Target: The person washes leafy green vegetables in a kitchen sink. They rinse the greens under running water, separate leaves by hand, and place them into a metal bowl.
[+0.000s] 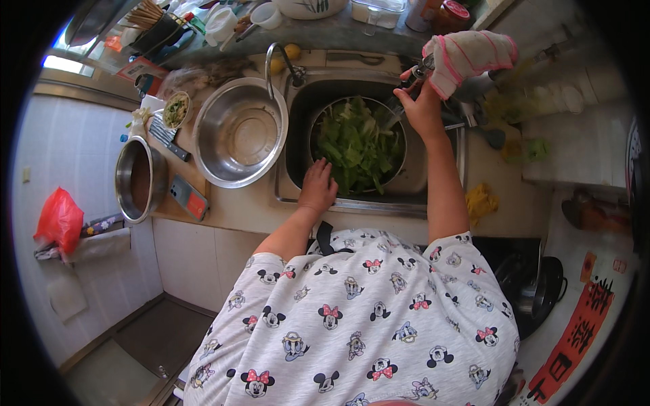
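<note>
Leafy greens (358, 144) fill a round metal basin (404, 157) set inside the stainless steel sink (416, 190). My left hand (319, 188) lies over the basin's near-left rim, its fingertips at the edge of the leaves. Up at the sink's far right, my right hand (420, 104) is closed around a dark tap nozzle (417, 72). Clear water (394, 115) runs from it onto the greens. A white cloth with pink stripes (475, 56) is draped over the tap just behind that hand and partly hides the fitting.
A large steel bowl (213, 137) stands left of the sink under a curved thin faucet (269, 66). Further left are a cleaver (170, 142), a bowl of chopped food (176, 109), a steel pot (119, 182) and a phone (189, 197). A yellow cloth (481, 202) lies right of the sink.
</note>
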Action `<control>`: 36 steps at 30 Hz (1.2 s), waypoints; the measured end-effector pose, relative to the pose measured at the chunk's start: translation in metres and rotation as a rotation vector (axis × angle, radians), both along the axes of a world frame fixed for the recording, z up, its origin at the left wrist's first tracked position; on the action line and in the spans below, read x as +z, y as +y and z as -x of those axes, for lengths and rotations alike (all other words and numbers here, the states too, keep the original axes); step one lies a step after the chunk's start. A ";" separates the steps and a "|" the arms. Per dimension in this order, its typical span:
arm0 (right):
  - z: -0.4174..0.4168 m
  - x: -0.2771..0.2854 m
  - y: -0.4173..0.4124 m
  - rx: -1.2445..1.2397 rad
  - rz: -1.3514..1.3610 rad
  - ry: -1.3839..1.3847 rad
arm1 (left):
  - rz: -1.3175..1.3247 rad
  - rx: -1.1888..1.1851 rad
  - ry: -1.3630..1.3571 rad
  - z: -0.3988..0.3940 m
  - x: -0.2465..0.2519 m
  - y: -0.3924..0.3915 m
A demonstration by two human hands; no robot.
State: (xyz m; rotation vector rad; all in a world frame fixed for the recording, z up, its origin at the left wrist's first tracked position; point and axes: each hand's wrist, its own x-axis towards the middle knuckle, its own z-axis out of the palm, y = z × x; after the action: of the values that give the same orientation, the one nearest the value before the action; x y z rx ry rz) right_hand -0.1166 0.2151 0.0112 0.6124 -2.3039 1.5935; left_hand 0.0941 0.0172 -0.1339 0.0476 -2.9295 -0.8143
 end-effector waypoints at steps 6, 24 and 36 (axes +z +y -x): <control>0.001 -0.007 0.005 -0.058 -0.070 0.008 | -0.028 -0.015 0.022 0.000 -0.004 0.000; -0.004 -0.007 0.000 -0.062 -0.104 -0.040 | -0.035 0.032 0.065 -0.004 -0.003 -0.001; 0.002 -0.037 0.005 -0.024 0.080 -0.050 | -0.038 0.027 0.066 -0.003 -0.006 0.000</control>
State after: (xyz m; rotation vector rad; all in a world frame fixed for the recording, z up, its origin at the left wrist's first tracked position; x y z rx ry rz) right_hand -0.1190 0.2200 -0.0256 0.5299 -2.2611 1.6989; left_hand 0.0969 0.0175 -0.1395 0.0619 -2.8458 -0.8506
